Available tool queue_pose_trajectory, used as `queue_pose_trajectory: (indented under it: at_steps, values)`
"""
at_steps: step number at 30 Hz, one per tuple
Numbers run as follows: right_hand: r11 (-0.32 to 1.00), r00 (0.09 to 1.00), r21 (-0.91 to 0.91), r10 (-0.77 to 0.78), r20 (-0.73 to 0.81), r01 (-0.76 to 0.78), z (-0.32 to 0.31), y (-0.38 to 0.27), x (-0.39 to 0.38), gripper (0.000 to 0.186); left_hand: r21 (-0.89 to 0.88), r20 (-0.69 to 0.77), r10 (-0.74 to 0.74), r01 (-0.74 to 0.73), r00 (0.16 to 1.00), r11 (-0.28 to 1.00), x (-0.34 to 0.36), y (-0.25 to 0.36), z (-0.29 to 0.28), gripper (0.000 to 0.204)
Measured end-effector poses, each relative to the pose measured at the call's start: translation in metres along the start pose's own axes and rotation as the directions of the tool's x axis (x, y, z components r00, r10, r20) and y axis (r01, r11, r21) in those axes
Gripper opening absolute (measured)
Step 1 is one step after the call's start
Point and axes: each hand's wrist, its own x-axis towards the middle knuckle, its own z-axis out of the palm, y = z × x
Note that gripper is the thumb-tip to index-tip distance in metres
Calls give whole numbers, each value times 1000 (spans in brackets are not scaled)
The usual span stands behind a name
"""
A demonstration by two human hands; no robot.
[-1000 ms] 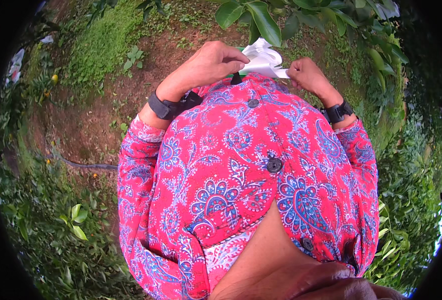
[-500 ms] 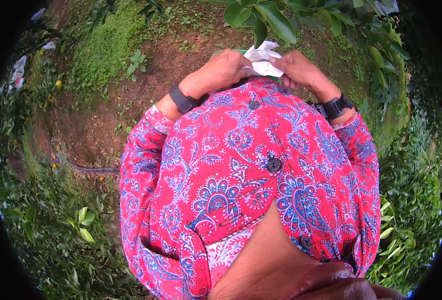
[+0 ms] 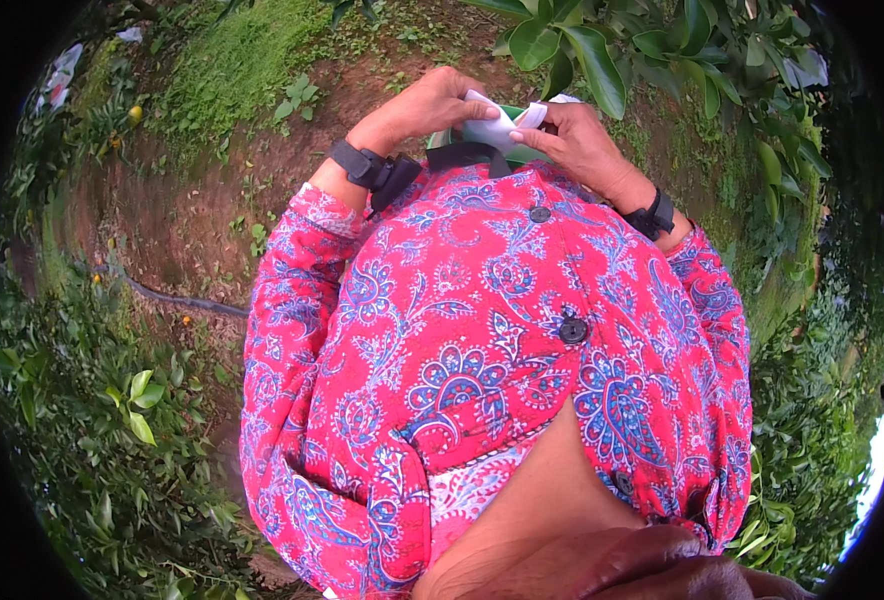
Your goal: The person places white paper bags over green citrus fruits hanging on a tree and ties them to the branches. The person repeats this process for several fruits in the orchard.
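Observation:
Just beyond my belly, a folded piece of white paper (image 3: 495, 128) spans the gap between my two hands. The fingers of my left hand (image 3: 436, 102) pinch its left part. On its right end presses the thumb of my right hand (image 3: 577, 142), the fingers curled behind. Beneath the paper sits a green container (image 3: 532, 153) at my waist, its inside mostly hidden by hands and paper. A black strap (image 3: 469, 155) curves along the container's near side.
Leafy branches (image 3: 597, 65) hang close above and right of my right hand. Trees with yellow fruit (image 3: 136, 113) stand at the left. A dark hose (image 3: 187, 299) lies across the brown soil (image 3: 197, 225), with grass (image 3: 237, 75) farther off.
My left hand has moved up and slightly left, the right hand slightly down. The paper, crumpled before, now lies folded between them. More of the green container and the black strap shows.

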Motion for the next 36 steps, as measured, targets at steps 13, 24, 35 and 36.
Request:
queue_pose_trajectory:
  at_steps: [13,24,35,36]
  values:
    - [993,979,-39,-113,-171,108,10,9,14,53,553,-327,602,-369,728,747,-18,13,25,38]
    - [986,984,15,-162,-69,164,11,22,18,32,540,-408,593,-340,695,770,-12,2,43,13]
    - [914,943,-298,-318,-99,277,17,28,7,30,-112,-628,238,-389,741,914,-30,3,-28,14]
    - [892,938,-348,-337,-84,289,21,29,7,30,-274,-618,121,-357,777,893,-34,9,-40,16]
